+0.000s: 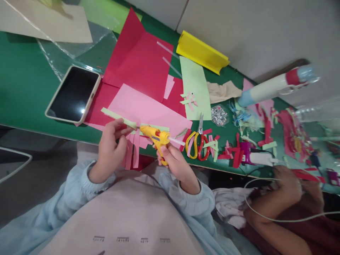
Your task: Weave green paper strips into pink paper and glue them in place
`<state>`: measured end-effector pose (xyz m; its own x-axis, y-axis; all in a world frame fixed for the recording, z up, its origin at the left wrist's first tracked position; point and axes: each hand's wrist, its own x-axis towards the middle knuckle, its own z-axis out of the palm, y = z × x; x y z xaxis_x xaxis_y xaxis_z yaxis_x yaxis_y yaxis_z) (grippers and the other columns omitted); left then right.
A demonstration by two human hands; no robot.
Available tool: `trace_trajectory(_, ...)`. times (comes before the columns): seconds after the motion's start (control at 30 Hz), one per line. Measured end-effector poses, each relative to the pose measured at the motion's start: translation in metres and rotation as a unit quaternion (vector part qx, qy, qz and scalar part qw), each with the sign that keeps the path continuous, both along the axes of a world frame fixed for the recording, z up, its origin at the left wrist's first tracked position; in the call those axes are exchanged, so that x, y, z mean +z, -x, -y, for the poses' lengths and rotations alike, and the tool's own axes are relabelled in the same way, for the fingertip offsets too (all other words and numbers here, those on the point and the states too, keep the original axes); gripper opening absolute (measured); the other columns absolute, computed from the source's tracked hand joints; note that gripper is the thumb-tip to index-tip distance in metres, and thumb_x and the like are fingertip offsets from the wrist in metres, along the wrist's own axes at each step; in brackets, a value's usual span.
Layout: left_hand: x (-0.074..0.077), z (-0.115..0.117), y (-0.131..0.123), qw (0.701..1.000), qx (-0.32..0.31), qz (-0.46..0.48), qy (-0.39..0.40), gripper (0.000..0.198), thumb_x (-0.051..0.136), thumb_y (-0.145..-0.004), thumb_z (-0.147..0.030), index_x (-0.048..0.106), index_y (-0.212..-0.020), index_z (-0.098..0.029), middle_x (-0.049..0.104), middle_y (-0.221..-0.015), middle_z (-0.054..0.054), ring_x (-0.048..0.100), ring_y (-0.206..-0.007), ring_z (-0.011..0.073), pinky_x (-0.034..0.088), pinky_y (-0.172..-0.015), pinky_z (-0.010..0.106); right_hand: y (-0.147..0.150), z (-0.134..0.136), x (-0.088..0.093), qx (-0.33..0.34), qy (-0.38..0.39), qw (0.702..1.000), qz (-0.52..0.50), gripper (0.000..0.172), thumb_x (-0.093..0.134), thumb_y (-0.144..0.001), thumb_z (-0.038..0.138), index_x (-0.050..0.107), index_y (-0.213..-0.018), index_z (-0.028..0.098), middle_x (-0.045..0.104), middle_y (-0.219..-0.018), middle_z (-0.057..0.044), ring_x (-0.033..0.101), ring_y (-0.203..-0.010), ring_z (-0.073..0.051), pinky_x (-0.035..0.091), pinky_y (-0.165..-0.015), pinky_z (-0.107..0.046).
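Apron (pixel 148 216), pale smooth cloth, nearest cam.; row of sm. dark printed marks, illeg. Then L to R:

Bench (pixel 21 88): green, flat top.
Beige card (pixel 66 26): stiff, matte, partly under clear plastic film (pixel 87 49), glossy, creased.
Phone (pixel 71 94): rect., rounded corners, glossy dark screen, pale case.
L hand (pixel 113 148): lt. blue gathered cuff; fingers bent at pale green strip (pixel 111 114), paper, narrow; whether pinching it, can't tell.
Red card (pixel 143 60): lg., matte, one flap raised.
Pink sheet (pixel 132 101): flat, matte, just behind the strip.
Glue gun (pixel 154 134): yellow plastic, pistol shape, approx. mid-bench at front edge, nozzle pointing L by strip; translucent stick out rear.
R hand (pixel 172 159): fingers wrapped round gun's grip.
Mint sheet (pixel 195 83): rect., sm. pink/green cut-paper pc. on it.
Scissors (pixel 199 136): metal blades, 1 yellow loop, 1 red.
Yellow card (pixel 202 51): bent lengthwise, trough-like.
Bead pkt. (pixel 220 115): clear, silvery bits w/ red specks.
Purple/white tool (pixel 256 157): plastic, amid red paper scraps (pixel 237 161).
Cylinder (pixel 271 86): white, blue end, red band.
Co-worker's hand (pixel 288 182): bench edge, blurred; grip unclear.
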<state>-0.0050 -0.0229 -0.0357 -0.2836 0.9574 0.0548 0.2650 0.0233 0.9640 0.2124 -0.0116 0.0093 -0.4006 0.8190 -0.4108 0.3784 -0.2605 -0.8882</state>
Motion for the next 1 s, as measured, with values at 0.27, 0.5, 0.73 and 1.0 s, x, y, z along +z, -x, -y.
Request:
trace_trajectory(0.27, -0.001, 0.0, 0.0, 1.0, -0.003, 0.009, -0.003, 0.045, 0.05, -0.084, -0.014, 0.048, -0.128, -0.019, 0.063, -0.124, 0.012, 0.073, -0.106, 0.024, 0.054, -0.104, 0.049, -0.004, 0.004, 0.008, 0.011, 0.004, 1.0, -0.003, 0.051, 0.035, -0.099, 0.064, 0.057, -0.088, 0.019, 0.055, -0.069, -0.001, 0.051, -0.064, -0.013, 0.039, -0.056, -0.026)
trace_trajectory(0.5, -0.001, 0.001, 0.0, 1.0, 0.001, 0.002, 0.001, 0.046, 0.05, -0.083, -0.013, 0.048, -0.128, -0.018, 0.064, -0.123, 0.012, 0.072, -0.107, 0.024, 0.053, -0.105, 0.048, -0.002, 0.004, 0.006, 0.012, 0.001, 1.0, -0.007, 0.053, 0.035, -0.099, 0.064, 0.052, -0.074, 0.02, 0.054, -0.068, -0.001, 0.05, -0.064, -0.013, 0.038, -0.056, -0.027)
trace_trajectory(0.73, -0.002, 0.0, 0.001, 1.0, 0.003, -0.009, 0.006, 0.047, 0.051, -0.083, -0.011, 0.049, -0.128, -0.02, 0.062, -0.127, 0.012, 0.073, -0.106, 0.0239, 0.052, -0.106, 0.048, -0.004, 0.005, 0.018, -0.019, 0.007, 0.998, -0.057, 0.046, 0.037, -0.1, 0.06, 0.055, -0.087, 0.02, 0.054, -0.076, -0.002, 0.053, -0.064, -0.013, 0.038, -0.054, -0.027)
trace_trajectory(1.0, -0.002, 0.001, 0.001, 1.0, 0.003, -0.024, 0.009, 0.045, 0.05, -0.083, -0.012, 0.049, -0.128, -0.018, 0.062, -0.127, 0.013, 0.072, -0.108, 0.0245, 0.052, -0.105, 0.048, -0.009, 0.006, 0.029, -0.039, 0.023, 0.994, -0.098, 0.046, 0.04, -0.101, 0.059, 0.058, -0.111, 0.018, 0.052, -0.072, 0.0, 0.049, -0.06, -0.012, 0.034, -0.051, -0.026)
